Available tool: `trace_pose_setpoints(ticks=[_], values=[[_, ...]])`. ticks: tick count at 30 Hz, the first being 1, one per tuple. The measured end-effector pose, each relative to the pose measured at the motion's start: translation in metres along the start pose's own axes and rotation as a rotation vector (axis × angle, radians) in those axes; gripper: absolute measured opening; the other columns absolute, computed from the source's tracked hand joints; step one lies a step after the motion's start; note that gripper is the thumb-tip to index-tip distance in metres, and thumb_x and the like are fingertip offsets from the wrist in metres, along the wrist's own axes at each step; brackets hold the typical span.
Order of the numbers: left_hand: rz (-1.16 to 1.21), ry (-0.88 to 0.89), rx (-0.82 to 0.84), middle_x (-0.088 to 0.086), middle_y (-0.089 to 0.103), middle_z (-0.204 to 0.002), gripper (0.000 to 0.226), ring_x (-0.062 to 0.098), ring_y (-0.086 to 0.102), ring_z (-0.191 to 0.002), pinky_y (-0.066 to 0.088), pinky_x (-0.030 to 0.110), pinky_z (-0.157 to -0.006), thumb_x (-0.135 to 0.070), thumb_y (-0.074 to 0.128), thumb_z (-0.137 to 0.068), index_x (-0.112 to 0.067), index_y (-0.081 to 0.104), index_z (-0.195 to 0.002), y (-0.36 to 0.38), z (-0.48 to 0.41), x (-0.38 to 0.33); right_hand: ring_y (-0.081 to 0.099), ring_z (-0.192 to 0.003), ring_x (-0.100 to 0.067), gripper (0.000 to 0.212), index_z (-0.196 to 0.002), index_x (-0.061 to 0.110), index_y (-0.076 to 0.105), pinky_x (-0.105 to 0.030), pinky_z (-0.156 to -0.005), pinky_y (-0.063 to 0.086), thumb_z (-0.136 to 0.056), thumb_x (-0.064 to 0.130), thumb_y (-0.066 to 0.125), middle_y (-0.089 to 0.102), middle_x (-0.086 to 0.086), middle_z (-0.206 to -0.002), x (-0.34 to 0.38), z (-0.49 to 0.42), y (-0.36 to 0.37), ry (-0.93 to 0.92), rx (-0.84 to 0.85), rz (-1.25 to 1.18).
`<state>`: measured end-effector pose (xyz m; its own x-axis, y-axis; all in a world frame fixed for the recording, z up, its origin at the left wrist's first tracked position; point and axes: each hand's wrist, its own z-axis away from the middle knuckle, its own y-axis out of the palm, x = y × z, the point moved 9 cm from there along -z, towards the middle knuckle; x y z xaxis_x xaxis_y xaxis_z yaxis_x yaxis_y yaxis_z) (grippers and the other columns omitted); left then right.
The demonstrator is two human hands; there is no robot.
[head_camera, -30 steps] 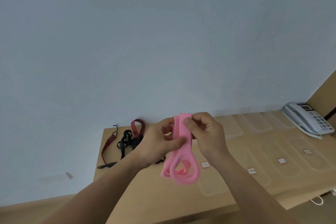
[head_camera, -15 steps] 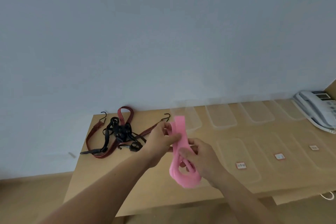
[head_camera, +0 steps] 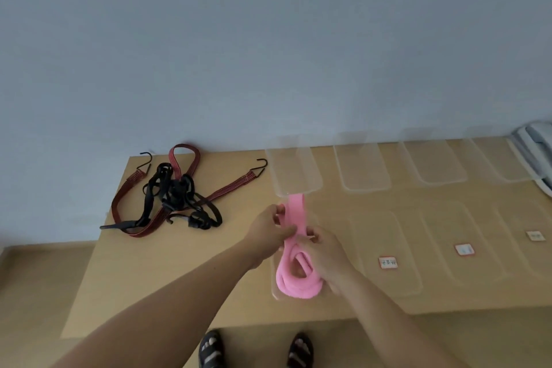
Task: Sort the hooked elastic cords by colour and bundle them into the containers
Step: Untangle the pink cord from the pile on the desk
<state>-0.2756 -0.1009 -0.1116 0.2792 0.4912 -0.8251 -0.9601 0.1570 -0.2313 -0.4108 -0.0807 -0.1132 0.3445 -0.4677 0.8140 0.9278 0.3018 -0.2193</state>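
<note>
Telephone (head_camera: 537, 143) at right edge of wooden table (head_camera: 179, 263)

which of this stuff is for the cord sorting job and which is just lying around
For the job:
- pink band, gripped by left hand and right hand
- red cord
- black cords
- labelled clear containers
- back row of clear trays

Lying about:
- telephone
- sandals on the floor

The brown table (head_camera: 167, 278) fills the lower part of the frame. At its upper left lie a red cord (head_camera: 231, 187) with hooks and a bunch of black cords (head_camera: 176, 191), all tangled together. To the right, clear boxes (head_camera: 364, 170) sit in two rows. Small labels (head_camera: 387, 262) show on the front row. A phone (head_camera: 534, 143) sits at the far right edge.
</note>
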Motion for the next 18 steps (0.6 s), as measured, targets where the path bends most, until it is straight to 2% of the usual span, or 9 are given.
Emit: trace_pose_setpoints(ticks=[3,7,11,15,18], values=[[-0.113,-0.025,0.006,-0.002,0.058,-0.111,0.058,0.025,0.063,-0.104,0.056,0.038,-0.089,-0.010,0.069,-0.087,-0.009,0.043,-0.139,0.007,-0.007,0.009,0.066,-0.078,-0.019,0.017,-0.085,0.019,0.065,-0.038,-0.077,0.055,-0.093,0.022,0.051,0.070,0.000,-0.080,-0.009,-0.014,0.005,-0.013,0.034,0.141],[-0.246,0.023,-0.077,0.005,0.060,-0.125,0.065,0.022,0.061,-0.109,0.052,0.037,-0.096,-0.014,0.073,-0.082,-0.010,0.044,-0.141,0.004,-0.012,0.010,0.062,-0.078,-0.010,0.012,-0.098,0.023,0.061,-0.022,-0.065,0.046,-0.094,0.025,0.050,0.066,0.008,-0.087,-0.011,-0.023,0.004,-0.082,-0.042,0.382],[-0.375,0.094,-0.116,0.006,0.061,-0.120,0.062,0.024,0.062,-0.101,0.052,0.040,-0.092,-0.015,0.076,-0.078,-0.010,0.051,-0.134,0.001,-0.015,0.003,0.057,-0.086,-0.014,0.015,-0.103,0.022,0.058,-0.030,-0.073,0.050,-0.091,0.027,0.050,0.059,0.006,-0.095,-0.010,-0.018,-0.002,-0.193,-0.181,0.682],[-0.395,0.120,-0.108,0.005,0.055,-0.131,0.074,0.021,0.060,-0.106,0.049,0.034,-0.095,-0.018,0.072,-0.080,-0.016,0.039,-0.146,0.001,-0.010,0.007,0.053,-0.095,-0.018,0.025,-0.114,0.022,0.056,-0.031,-0.077,0.048,-0.090,0.028,0.054,0.053,0.002,-0.108,-0.020,-0.012,-0.003,-0.228,-0.186,0.741],[-0.553,0.172,-0.146,0.001,0.050,-0.134,0.065,0.019,0.053,-0.115,0.047,0.033,-0.096,-0.027,0.069,-0.082,-0.023,0.044,-0.142,-0.005,0.004,0.011,0.052,-0.090,-0.019,0.023,-0.110,0.018,0.057,-0.030,-0.074,0.046,-0.090,0.026,0.054,0.053,0.000,-0.105,-0.018,-0.015,-0.005,-0.251,-0.207,0.747]])
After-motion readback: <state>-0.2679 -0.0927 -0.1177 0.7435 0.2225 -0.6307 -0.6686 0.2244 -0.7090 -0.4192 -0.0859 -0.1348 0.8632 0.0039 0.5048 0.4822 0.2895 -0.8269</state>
